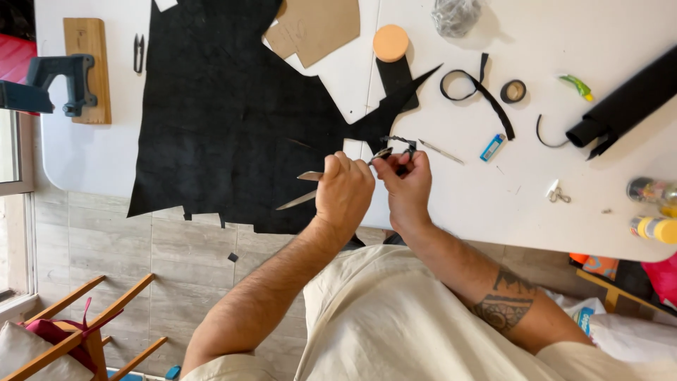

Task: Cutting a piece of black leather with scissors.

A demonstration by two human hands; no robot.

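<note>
My left hand [344, 190] is closed on a metal cutting tool [300, 199]. Two of its silver blades stick out to the left over the near edge of a large black leather sheet [226, 113]. My right hand [407, 185] pinches a small dark metal tool [396, 145] just above my fingers, its tips close to a pointed tail of the leather. The two hands touch at the white table's near edge [493, 212]. What the small tool is cannot be made out.
On the table lie a brown cardboard pattern [314, 28], an orange round pad [390, 42], a black strap [476, 88], a tape roll [513, 90], a blue lighter [491, 147], a thin metal pick [441, 152], a black roll [627, 102] and yellow-capped bottles [656, 227]. A wooden chair [77, 331] stands lower left.
</note>
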